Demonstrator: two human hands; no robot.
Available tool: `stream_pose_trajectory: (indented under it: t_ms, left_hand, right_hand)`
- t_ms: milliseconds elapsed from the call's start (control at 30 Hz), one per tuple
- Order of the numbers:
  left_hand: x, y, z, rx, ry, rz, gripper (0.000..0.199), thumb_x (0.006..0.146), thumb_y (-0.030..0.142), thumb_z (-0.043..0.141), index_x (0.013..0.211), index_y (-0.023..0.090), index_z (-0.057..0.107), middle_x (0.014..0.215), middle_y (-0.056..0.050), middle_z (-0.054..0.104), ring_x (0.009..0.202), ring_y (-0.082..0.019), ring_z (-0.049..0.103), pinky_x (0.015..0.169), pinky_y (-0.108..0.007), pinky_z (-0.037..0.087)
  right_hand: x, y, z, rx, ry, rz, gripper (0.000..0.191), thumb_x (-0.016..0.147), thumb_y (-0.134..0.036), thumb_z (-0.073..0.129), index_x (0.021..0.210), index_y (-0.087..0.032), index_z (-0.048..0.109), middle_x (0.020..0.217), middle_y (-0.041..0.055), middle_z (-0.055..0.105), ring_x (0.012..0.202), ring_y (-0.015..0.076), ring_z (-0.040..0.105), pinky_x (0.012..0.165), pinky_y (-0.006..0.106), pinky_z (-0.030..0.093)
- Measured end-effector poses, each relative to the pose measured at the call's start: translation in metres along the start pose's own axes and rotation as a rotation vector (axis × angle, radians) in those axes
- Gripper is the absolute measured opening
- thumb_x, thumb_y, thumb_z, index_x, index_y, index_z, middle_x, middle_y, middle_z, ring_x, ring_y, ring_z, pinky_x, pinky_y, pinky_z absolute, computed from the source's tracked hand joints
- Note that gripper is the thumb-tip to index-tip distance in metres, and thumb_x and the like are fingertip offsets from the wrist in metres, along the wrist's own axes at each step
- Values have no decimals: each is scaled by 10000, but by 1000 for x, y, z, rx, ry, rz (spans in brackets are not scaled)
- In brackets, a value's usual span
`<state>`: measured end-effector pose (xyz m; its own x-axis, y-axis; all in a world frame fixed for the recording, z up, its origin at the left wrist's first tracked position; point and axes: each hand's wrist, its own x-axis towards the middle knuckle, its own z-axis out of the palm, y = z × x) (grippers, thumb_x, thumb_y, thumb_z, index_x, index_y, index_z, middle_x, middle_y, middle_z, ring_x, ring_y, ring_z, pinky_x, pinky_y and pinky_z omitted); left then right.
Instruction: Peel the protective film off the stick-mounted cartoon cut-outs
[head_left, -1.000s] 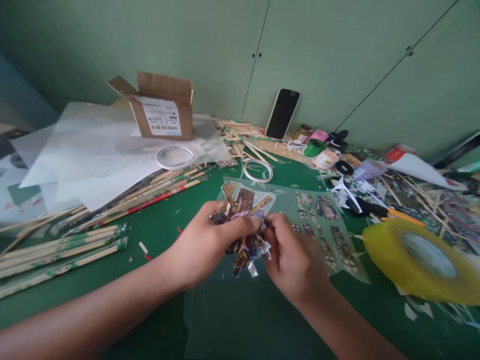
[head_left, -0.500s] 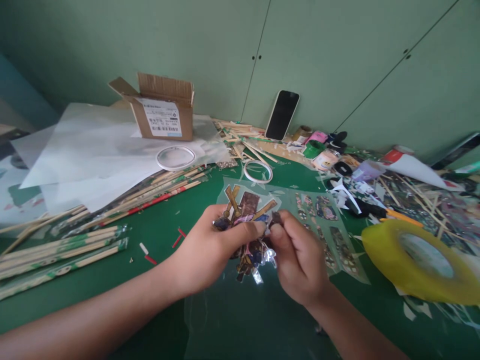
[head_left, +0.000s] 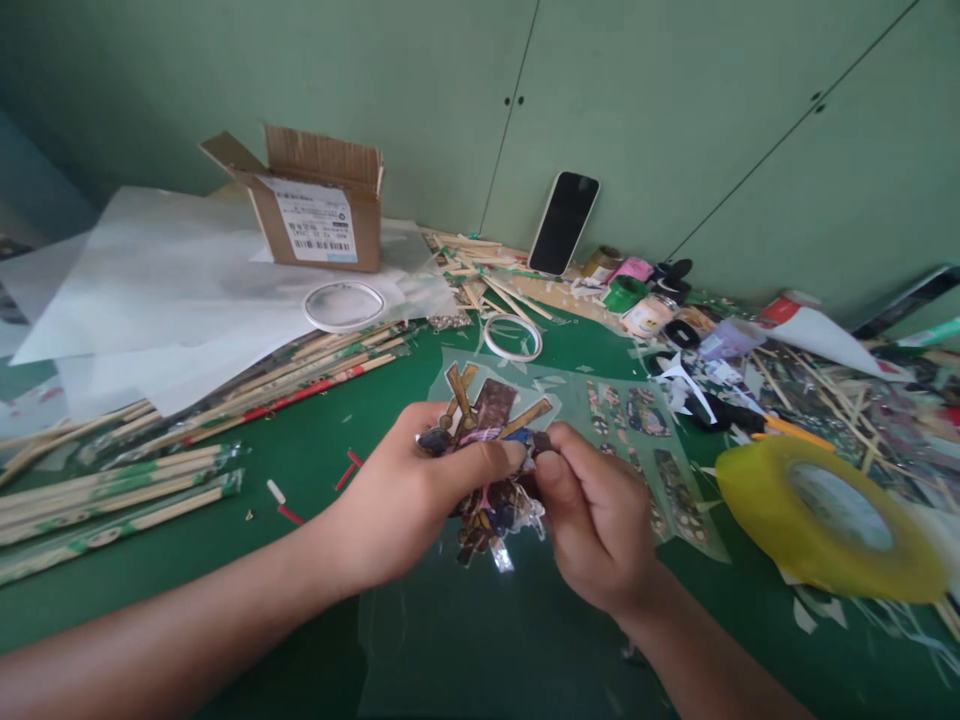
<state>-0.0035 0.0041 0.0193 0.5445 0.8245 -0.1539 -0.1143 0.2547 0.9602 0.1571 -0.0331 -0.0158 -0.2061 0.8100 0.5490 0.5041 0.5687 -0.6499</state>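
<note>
A jointed-looking paper figure (head_left: 495, 405) with a clear glossy film over it, brown, blue and gold in colour, is held up over the green table. My left hand (head_left: 420, 490) is closed around its left side, the thumb lying across the front. At its right edge, my right hand (head_left: 600, 515) pinches a small dark part between thumb and forefinger. Some of the figure's lower pieces dangle below the thumbs. Behind my right hand lies a clear sheet (head_left: 679, 495) with printed cut-out pieces. My palms and fingers hide much of the figure's middle.
A roll of yellow tape (head_left: 832, 515) lies at the right. Wrapped chopsticks (head_left: 112, 500) are at the left. An open cardboard box (head_left: 322, 210) stands on white sheets (head_left: 165, 300) at the back. A phone (head_left: 564, 222) leans on the green wall. Scraps and orange-handled scissors (head_left: 799, 432) clutter the right.
The camera view has shifted slightly. The dark part in my right fingers now sits closer to the figure's body, and the figure hangs slightly further left. Both hands keep their hold.
</note>
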Motion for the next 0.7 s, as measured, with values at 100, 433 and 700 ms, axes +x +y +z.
stream_pose_trajectory:
  t_ms: [100, 433, 700]
  left_hand:
    - [1, 1, 0, 21, 8, 6, 251, 767, 202, 607, 560, 162, 470, 501, 62, 417, 457, -59, 367, 439, -182, 339]
    - [2, 1, -2, -6, -14, 17, 260, 782, 162, 592, 552, 156, 472, 498, 65, 429, 465, -48, 358, 436, -166, 326]
    - [3, -3, -6, -90, -86, 18, 220, 773, 54, 553, 587, 164, 509, 492, 70, 467, 488, -57, 501, 451, -152, 359]
  right_hand:
    - [0, 0, 0, -14, -10, 5, 216, 947, -178, 420, 738, -222, 390, 544, -71, 350, 420, 65, 343, 410, 217, 245]
    - [-2, 0, 0, -36, -45, 52, 191, 960, -211, 418, 770, -220, 413, 533, -75, 386, 410, 62, 380, 414, 212, 269]
    - [-2, 0, -2, 92, -132, 128, 246, 985, -264, 370, 750, -215, 425, 525, -64, 417, 419, 76, 416, 416, 218, 292]
